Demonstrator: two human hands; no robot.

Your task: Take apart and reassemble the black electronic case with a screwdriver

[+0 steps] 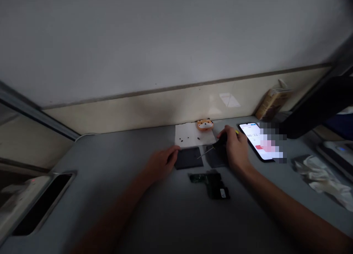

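My right hand is closed around the dark handle of a screwdriver, whose thin metal shaft slants down to the left. Its tip is at the right part of a dark flat rectangular panel; whether it touches is too small to tell. With fingers bent, my left hand grips that panel's left edge. Partly behind the screwdriver and my right hand lies a second dark flat panel. Closer to me rests a dark green circuit board with a small white label.
A white paper sheet holds several tiny dark pieces, likely screws, and an orange animal-faced case. A lit phone lies right of my right hand. Further right are crumpled tissue, a carton and a dark upright object.
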